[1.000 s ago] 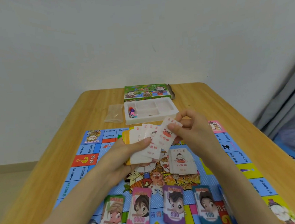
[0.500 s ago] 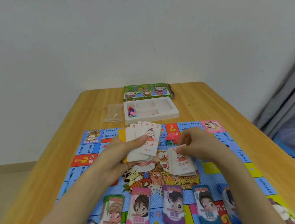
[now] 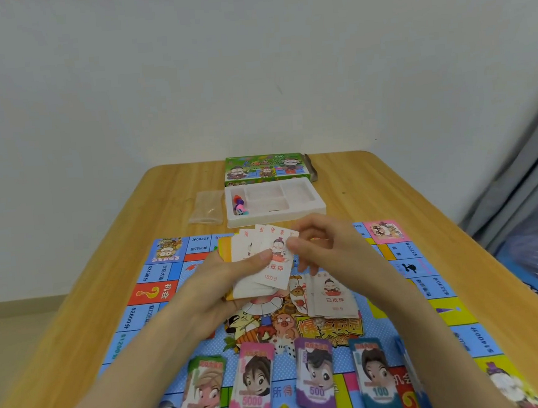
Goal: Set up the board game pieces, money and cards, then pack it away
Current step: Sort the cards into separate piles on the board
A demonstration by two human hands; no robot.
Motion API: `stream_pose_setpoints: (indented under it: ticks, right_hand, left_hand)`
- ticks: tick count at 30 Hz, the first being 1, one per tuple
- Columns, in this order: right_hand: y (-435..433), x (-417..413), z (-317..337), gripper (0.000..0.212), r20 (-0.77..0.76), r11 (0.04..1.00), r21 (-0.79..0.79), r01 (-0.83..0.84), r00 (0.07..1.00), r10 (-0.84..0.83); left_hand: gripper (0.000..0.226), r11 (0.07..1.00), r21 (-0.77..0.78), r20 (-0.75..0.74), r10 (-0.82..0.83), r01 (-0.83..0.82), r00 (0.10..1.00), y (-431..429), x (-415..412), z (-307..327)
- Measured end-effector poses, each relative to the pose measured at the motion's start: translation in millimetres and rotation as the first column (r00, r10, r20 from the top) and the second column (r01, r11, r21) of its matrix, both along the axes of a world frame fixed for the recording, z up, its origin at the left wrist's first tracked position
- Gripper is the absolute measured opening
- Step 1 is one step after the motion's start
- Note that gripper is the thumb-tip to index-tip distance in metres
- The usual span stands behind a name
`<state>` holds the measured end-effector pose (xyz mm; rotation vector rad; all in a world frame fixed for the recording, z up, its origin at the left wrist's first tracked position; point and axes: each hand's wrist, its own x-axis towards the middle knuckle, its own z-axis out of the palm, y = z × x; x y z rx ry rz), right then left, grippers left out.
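two hands work over one game board (image 3: 171, 285) spread on a wooden table (image 3: 389, 191). four stacks of paper money lie in a row along the board's near edge, left to right: a green 1000 stack (image 3: 202, 399), a pink 5000 stack (image 3: 254, 382), a purple 500 stack (image 3: 316, 377) and a teal 100 stack (image 3: 376, 379). a fifth, blue stack (image 3: 405, 360) is mostly hidden by the right forearm. at the far end sit one green box (image 3: 266, 168), one white tray (image 3: 281, 215) with a few coloured pieces (image 3: 238, 204) in its left compartment, and one clear bag (image 3: 207, 208) left of the tray.

the left hand (image 3: 232, 280) grips a fan of cards (image 3: 245, 247) above the board's middle, thumb across the faces. at least three white faces show, with a yellow card behind. the front card (image 3: 276, 269) is white with red characters, a small cartoon figure and 1800 printed low. the right hand (image 3: 326, 251) pinches its right edge, fingers curled. one card pile (image 3: 333, 295) lies face up on the board, just right of the fan.
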<state>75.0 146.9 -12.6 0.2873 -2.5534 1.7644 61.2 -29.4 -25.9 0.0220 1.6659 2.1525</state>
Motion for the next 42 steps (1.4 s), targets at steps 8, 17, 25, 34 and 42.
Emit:
stream_pose_setpoints:
  ticks: [8, 17, 25, 34, 42]
  right_hand:
    - [-9, -2, -8, 0.022, -0.09, 0.994, -0.019, 0.103, 0.99, -0.105]
    - [-2, -3, -6, 0.019, -0.136, 0.953, -0.146, 0.266, 0.949, -0.286]
    - [31, -7, -1, 0.009, 0.224, 0.958, 0.245, 0.148, 0.953, -0.205]
    - [26, -4, -11, 0.027, 0.232, 0.788, 0.61, 0.077, 0.934, -0.271]
    - [26, 0, -5, 0.038, 0.121, 0.808, 0.589, -0.012, 0.99, -0.073]
  left_hand:
    - [0.037, 0.997, 0.057, 0.012, -0.055, 0.055, 0.998, 2, 1, 0]
    - [0.041, 0.995, 0.074, 0.003, -0.068, 0.068, 0.998, 1, -1, -3]
    - [0.04, 0.994, 0.046, -0.04, -0.1, 0.102, 0.994, -2, -1, 0]
    - [0.041, 0.993, 0.035, -0.032, -0.108, 0.109, 0.994, -3, -2, -2]
    - [0.043, 0.991, 0.038, -0.034, -0.127, 0.128, 0.991, -3, -2, -1]
